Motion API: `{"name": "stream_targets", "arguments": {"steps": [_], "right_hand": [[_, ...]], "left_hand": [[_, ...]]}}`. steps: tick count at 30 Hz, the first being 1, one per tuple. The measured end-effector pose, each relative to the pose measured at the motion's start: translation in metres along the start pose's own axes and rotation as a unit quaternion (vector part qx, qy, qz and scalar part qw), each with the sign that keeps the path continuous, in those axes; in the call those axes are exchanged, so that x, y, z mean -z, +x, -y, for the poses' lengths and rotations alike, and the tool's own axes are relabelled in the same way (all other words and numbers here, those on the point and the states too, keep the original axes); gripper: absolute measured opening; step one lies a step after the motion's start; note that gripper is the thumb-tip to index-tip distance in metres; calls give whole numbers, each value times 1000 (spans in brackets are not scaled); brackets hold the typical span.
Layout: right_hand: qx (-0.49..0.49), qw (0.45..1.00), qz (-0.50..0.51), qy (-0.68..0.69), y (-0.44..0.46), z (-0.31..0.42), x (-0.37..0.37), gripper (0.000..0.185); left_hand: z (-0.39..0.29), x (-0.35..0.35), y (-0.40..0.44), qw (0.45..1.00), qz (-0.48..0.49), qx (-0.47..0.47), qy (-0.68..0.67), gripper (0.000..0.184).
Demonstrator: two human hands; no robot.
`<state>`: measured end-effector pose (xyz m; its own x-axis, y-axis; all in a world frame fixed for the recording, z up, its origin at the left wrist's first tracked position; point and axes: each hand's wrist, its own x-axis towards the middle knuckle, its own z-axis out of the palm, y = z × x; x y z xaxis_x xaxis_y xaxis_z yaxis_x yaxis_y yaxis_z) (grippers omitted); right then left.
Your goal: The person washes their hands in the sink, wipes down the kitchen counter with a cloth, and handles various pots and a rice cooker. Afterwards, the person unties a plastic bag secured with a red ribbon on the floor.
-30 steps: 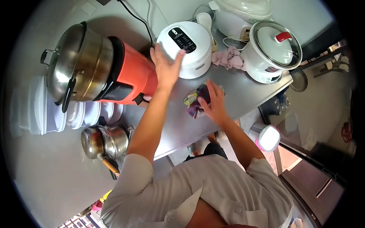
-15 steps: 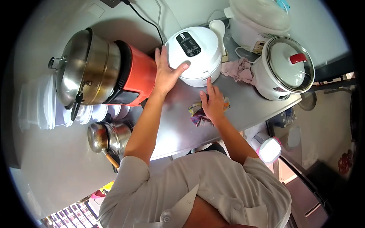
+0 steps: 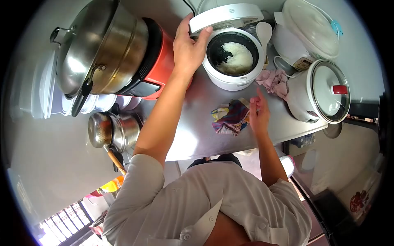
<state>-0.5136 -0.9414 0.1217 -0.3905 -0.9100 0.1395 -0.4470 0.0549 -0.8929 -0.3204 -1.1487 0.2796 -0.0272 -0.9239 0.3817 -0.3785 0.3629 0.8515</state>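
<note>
The white rice cooker [image 3: 230,84] stands on the metal counter with its lid [image 3: 225,15] raised. Cooked white rice [image 3: 237,57] lies in its dark inner pot, mostly toward the right side. My left hand [image 3: 189,49] grips the lid's left edge, thumb in front and fingers behind. My right hand [image 3: 259,115] is held in front of the cooker, fingers outstretched with nothing in them. Just left of it lies a crumpled multicoloured cloth [image 3: 234,117]. A white rice paddle [image 3: 264,35] stands upright at the cooker's right side.
At left a steel pot [image 3: 98,53] sits on an orange-red base [image 3: 160,57]. Below are stacked containers and a wooden-handled saucepan [image 3: 123,131]. On the right are a pink cloth [image 3: 273,82], a glass-lidded cooker [image 3: 312,92] and a larger white cooker [image 3: 305,28]. The counter's front edge [image 3: 213,153] is near my body.
The rice cooker's lid has swung up, showing the rice. My left hand has gone up with the lid. My right hand has left the cooker's front and moved right and toward me.
</note>
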Motion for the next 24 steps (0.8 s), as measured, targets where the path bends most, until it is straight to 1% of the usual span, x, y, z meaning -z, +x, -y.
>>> {"name": "stream_targets", "arguments": {"steps": [2,4,5,8,9,11,12,13,15,18,21,22,23,24], "right_hand": [[17,1000,0,3,-1,-5,-3,44],[24,1000,10,-2,-6,-6,-5,41],[24,999,20,-9,-9,-5,-8,39],[40,997,45,-44,-16,3,-16,31],[48,996,53,-57,-18,5,-18,28],[78,992,56,-78,-25,3,-23,31],[91,990,60,-90,-31,2,-24,32],[97,990,66,-85,-35,1,-24,33],[108,988,80,-73,-40,2,-25,36],[173,976,86,-104,-52,13,-25,41],[215,944,91,-233,-65,26,-36,45],[225,940,99,-236,-69,19,-39,47],[227,938,105,-241,-69,5,-43,48],[229,935,111,-247,-67,-9,-46,50]], "left_hand": [[-6,5,0,999,24,21,32,74],[2,10,-1,999,46,1,25,76],[6,11,-2,998,57,-10,21,77],[7,18,-21,992,84,-87,33,81],[9,18,-28,992,101,-57,-39,78],[9,21,-42,992,125,-14,-9,68],[14,15,-51,990,129,33,-42,58],[20,11,-57,992,120,-17,27,52],[28,8,-70,981,145,-62,112,55],[36,2,-83,986,138,-28,88,68],[38,0,-84,991,122,24,48,87],[39,2,-80,984,164,56,43,98],[41,3,-74,977,195,70,54,99],[43,3,-67,976,203,56,64,101]]}}
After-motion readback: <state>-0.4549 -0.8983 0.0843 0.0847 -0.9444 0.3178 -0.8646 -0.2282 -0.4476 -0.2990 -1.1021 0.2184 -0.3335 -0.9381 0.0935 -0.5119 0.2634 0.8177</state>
